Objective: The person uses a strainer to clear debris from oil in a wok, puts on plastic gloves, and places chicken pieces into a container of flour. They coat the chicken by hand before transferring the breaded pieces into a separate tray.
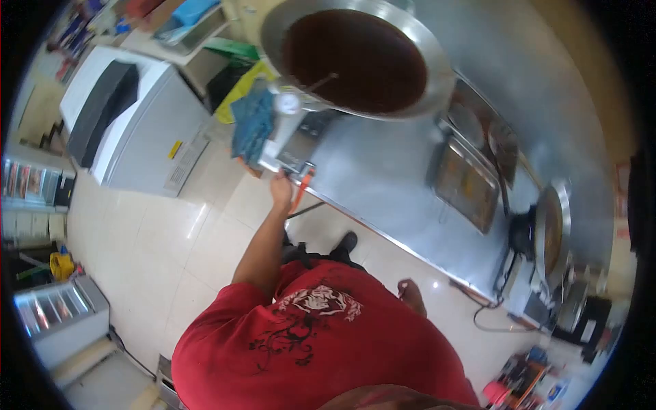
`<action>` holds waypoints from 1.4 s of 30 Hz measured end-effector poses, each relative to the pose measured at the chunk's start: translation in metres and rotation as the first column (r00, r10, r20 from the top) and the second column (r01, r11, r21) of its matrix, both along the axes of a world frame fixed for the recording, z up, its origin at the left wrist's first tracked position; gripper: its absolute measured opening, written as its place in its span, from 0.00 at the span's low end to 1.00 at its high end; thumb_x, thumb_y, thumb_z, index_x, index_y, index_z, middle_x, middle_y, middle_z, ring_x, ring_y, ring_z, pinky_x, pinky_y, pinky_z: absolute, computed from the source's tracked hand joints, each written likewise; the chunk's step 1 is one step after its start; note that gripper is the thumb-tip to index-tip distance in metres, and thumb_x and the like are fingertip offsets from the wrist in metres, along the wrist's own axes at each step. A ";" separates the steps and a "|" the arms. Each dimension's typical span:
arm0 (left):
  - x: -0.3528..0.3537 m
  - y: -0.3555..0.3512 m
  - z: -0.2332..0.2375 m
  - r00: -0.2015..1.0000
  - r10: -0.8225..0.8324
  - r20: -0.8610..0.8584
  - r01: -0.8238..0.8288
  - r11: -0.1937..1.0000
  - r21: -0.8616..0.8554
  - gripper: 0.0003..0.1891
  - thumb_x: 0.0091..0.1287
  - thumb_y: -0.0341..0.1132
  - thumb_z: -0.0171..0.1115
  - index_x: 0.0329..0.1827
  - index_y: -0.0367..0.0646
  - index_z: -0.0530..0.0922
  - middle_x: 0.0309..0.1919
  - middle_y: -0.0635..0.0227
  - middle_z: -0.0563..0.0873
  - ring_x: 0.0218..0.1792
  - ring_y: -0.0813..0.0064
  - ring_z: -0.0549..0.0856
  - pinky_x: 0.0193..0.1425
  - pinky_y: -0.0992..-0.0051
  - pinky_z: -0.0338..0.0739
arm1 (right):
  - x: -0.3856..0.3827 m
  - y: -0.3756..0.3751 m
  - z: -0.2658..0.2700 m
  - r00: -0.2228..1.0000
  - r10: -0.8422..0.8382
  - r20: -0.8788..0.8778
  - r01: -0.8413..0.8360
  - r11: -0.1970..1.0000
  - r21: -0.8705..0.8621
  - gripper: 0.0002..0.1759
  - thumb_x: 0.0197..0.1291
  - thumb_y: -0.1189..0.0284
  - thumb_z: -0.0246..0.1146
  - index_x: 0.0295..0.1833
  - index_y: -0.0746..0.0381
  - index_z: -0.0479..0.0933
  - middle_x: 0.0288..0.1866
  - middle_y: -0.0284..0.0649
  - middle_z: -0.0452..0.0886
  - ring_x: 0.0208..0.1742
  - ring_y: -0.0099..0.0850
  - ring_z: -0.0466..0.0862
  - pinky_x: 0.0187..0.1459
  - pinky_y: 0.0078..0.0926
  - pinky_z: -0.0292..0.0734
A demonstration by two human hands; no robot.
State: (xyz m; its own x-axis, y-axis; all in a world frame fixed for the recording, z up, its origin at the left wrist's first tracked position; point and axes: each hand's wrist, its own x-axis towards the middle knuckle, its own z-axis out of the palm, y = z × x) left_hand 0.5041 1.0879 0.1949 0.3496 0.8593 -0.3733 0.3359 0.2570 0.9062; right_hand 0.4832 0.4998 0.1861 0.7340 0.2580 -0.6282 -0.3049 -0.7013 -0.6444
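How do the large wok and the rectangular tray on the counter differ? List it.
The wok is round; the tray is rectangular.
The wok looks larger than the tray.
The wok holds dark liquid; the tray shows no such pool.
Both look metallic.

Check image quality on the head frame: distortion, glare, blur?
Head view, edges: strong fisheye bend, black vignette at the corners. Head view, lighting: bright reflections on the tiled floor, soft sheen on the metal table. Head view, sharpness: generally soft, markings on the round white dial unreadable, finger detail on the left hand and right hand poor.
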 end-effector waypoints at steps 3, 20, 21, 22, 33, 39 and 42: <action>-0.007 -0.011 -0.034 0.991 -0.108 0.073 0.068 0.907 0.415 0.13 0.78 0.39 0.53 0.45 0.34 0.77 0.37 0.53 0.83 0.38 0.57 0.82 0.46 0.60 0.75 | 0.053 -0.006 0.046 0.991 0.063 0.120 -0.041 0.983 -0.181 0.07 0.66 0.69 0.60 0.44 0.60 0.78 0.39 0.46 0.83 0.44 0.40 0.83 0.50 0.37 0.77; 0.018 0.007 0.000 0.979 0.195 -0.064 -0.204 0.958 -0.203 0.16 0.71 0.43 0.56 0.24 0.47 0.72 0.14 0.74 0.66 0.11 0.78 0.65 0.13 0.74 0.57 | 0.279 -0.008 0.056 0.889 -0.149 0.433 0.168 0.986 -0.006 0.14 0.66 0.63 0.64 0.47 0.62 0.73 0.38 0.41 0.82 0.33 0.31 0.82 0.37 0.40 0.76; 0.018 0.004 -0.001 0.971 0.223 -0.081 -0.233 0.961 -0.149 0.18 0.72 0.46 0.57 0.24 0.47 0.71 0.14 0.74 0.66 0.11 0.77 0.65 0.13 0.74 0.57 | 0.279 0.008 0.040 0.917 -0.218 0.335 0.233 0.972 -0.006 0.17 0.66 0.60 0.65 0.47 0.62 0.73 0.39 0.42 0.82 0.34 0.33 0.84 0.38 0.42 0.77; 0.015 0.008 -0.005 0.980 0.187 -0.069 -0.197 0.962 -0.187 0.18 0.72 0.45 0.56 0.25 0.47 0.71 0.13 0.75 0.66 0.11 0.78 0.65 0.13 0.74 0.57 | 0.280 0.024 0.034 0.913 -0.371 0.173 0.350 0.926 0.139 0.17 0.66 0.60 0.66 0.47 0.61 0.73 0.36 0.40 0.81 0.33 0.31 0.82 0.37 0.40 0.76; 0.022 0.029 0.002 0.980 0.153 -0.131 -0.195 0.884 -0.425 0.16 0.74 0.43 0.54 0.26 0.51 0.71 0.14 0.78 0.65 0.11 0.81 0.63 0.14 0.77 0.55 | 0.302 0.051 0.047 0.897 -0.095 0.433 0.270 0.892 -0.363 0.25 0.60 0.62 0.68 0.54 0.67 0.69 0.47 0.59 0.85 0.49 0.59 0.85 0.51 0.53 0.81; 0.010 0.033 -0.008 0.983 0.171 -0.067 -0.182 0.862 -0.473 0.21 0.78 0.50 0.46 0.29 0.46 0.72 0.15 0.76 0.67 0.11 0.80 0.64 0.12 0.75 0.56 | 0.330 0.050 0.085 0.820 -0.019 0.572 0.313 0.852 -0.420 0.24 0.64 0.67 0.63 0.60 0.64 0.64 0.48 0.62 0.84 0.51 0.61 0.84 0.53 0.55 0.80; -0.023 0.031 -0.030 0.991 0.087 -0.103 -0.120 0.919 -0.375 0.34 0.75 0.65 0.46 0.33 0.39 0.81 0.14 0.76 0.66 0.12 0.78 0.65 0.13 0.74 0.60 | 0.330 0.053 0.111 0.789 -0.058 0.611 0.370 0.839 -0.399 0.23 0.65 0.68 0.61 0.61 0.65 0.63 0.46 0.63 0.84 0.50 0.62 0.84 0.53 0.56 0.80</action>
State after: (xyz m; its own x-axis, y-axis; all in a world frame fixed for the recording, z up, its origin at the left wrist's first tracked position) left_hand 0.4813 1.1192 0.1650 0.2203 0.6768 -0.7024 0.3579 0.6138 0.7037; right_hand 0.8132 0.5533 0.2969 0.9826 -0.1658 -0.0840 -0.1848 -0.9193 -0.3475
